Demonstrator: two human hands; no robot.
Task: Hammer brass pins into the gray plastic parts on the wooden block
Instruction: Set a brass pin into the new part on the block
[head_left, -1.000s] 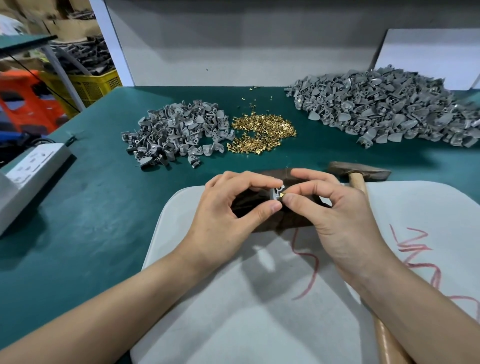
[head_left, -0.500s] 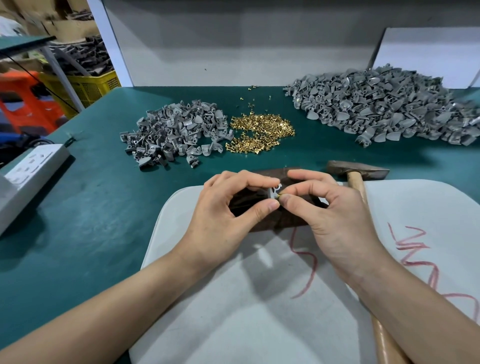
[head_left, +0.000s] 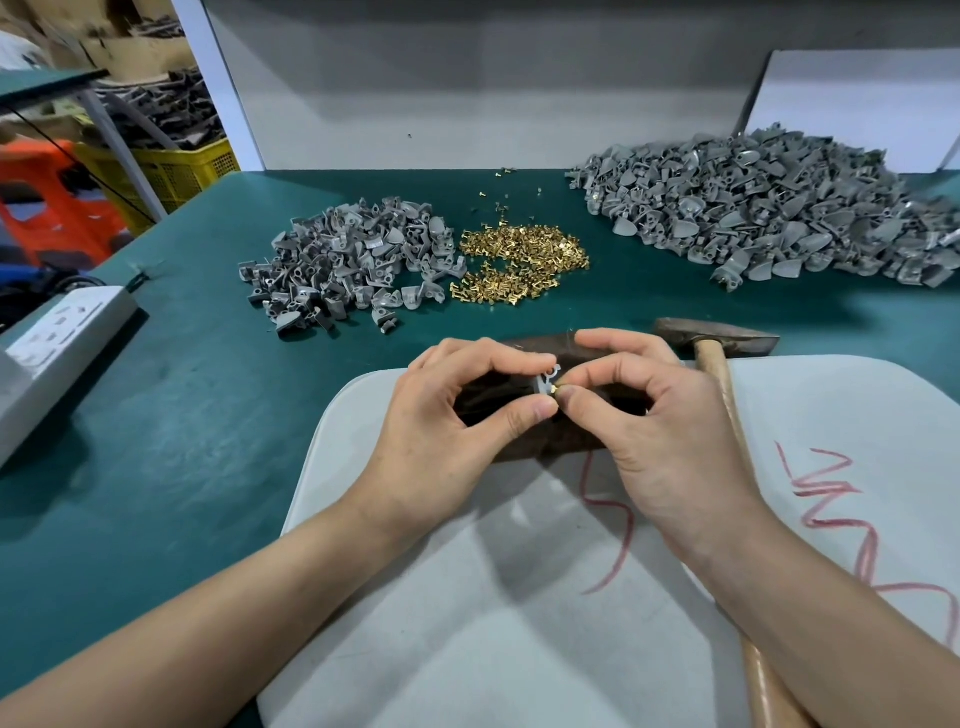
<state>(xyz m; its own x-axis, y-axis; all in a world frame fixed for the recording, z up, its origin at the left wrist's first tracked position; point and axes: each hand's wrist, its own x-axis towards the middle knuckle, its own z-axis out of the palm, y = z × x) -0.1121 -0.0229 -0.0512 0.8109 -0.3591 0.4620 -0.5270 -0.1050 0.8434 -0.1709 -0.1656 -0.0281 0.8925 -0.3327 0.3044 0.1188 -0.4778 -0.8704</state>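
Head view, gray part (head_left: 546, 382): over the wooden block (head_left: 535, 344), can't tell if it touches. Long axis runs roughly up-and-down in frame, hooked end on top.
Brass pin (head_left: 555, 387): tiny, right up against the part's lower right side; too small to see which way it points.
Left hand (head_left: 447, 415): thumb and forefinger curled in, pinching the part.
Right hand (head_left: 660, 415): same sort of pinch, on the pin.
Block: dark, under both hands, sitting on a white board (head_left: 519, 597) with red scribbles.
Hammer (head_left: 722, 336): lying just right of the block, head on the green tabletop (head_left: 208, 415).
Farther back: loose pin pile (head_left: 519, 260) between a small gray heap (head_left: 348, 260) and a big gray heap (head_left: 769, 208) on the right.
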